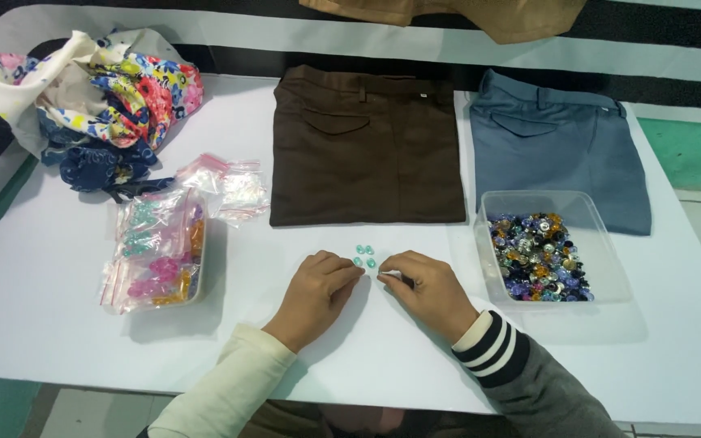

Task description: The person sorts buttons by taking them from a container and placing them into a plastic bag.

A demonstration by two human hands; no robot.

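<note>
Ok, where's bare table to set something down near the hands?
Bare table lies in front of the box of bagged beads, left of the left hand. A strip is also free below the clear bead tub, right of the right hand. It is crowded around the teal beads and below the brown trousers.

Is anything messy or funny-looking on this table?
Mostly tidy. The brown trousers and blue trousers lie folded flat, but the flowery cloth sits crumpled in a heap at the far left corner. A few small green beads lie loose on the table, outside either container.
</note>
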